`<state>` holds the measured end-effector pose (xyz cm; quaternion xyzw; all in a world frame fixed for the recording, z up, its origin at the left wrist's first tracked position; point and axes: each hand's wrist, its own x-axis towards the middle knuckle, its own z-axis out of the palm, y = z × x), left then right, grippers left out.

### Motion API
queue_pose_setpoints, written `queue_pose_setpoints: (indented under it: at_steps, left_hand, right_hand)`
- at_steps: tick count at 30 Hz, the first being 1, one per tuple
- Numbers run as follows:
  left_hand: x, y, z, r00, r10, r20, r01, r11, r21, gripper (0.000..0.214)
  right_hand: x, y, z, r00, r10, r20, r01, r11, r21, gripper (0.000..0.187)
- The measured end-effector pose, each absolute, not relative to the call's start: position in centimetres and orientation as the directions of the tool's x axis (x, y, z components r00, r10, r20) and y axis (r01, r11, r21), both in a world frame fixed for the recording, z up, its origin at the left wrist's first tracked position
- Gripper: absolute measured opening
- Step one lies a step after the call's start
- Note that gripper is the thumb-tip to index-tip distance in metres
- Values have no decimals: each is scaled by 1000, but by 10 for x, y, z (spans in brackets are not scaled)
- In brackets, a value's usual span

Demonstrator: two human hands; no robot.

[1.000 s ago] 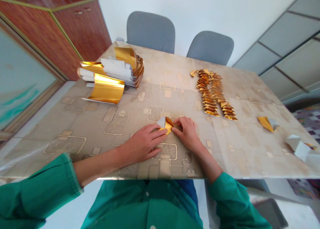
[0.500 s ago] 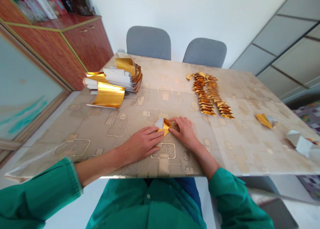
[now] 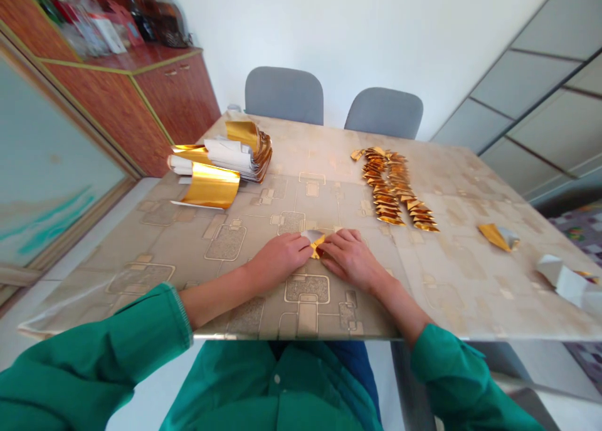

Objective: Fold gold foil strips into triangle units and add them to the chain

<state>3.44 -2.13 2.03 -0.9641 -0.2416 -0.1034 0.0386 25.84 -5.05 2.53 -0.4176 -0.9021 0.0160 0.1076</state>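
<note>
A small folded piece of gold foil paper (image 3: 314, 238) with a white underside lies on the patterned table (image 3: 226, 243), near its front edge. My left hand (image 3: 279, 258) and my right hand (image 3: 350, 260) meet over it, fingers curled and pressing on the paper from either side. Most of the piece is hidden under my fingers. Both of my sleeves are green.
A stack of gold and white foil sheets (image 3: 226, 161) sits at the back left. Two rows of several folded gold pieces (image 3: 395, 189) lie at the back right. Loose folded pieces (image 3: 498, 236) and white paper (image 3: 562, 277) lie at the right. Two grey chairs (image 3: 285, 95) stand behind.
My hands have closed in over the gold piece, pressing it flatter so that less of it shows. The camera has tilted up slightly.
</note>
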Motion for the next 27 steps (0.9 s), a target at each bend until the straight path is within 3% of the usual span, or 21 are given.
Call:
queue_pose_setpoints:
  at_steps: [5, 11, 16, 21, 27]
  left_hand:
    - [24, -17, 14, 868, 420, 266, 445, -894, -41, 17]
    - [22, -10, 16, 878, 426, 218, 452, -888, -88, 12]
    - [22, -6, 9, 880, 379, 288, 424, -898, -115, 17]
    - [24, -9, 1, 762, 491, 421, 531, -847, 26, 22]
    - [24, -10, 5, 754, 533, 385, 497, -845, 196, 17]
  right_hand:
    - [262, -51, 23, -644, 737, 207, 729, 672, -129, 20]
    - [261, -40, 20, -661, 712, 238, 701, 698, -143, 21]
    - [262, -36, 20, -662, 704, 256, 690, 706, -158, 24]
    - [259, -36, 13, -598, 749, 285, 740, 652, -162, 23]
    - [253, -35, 5, -492, 810, 318, 749, 580, -321, 22]
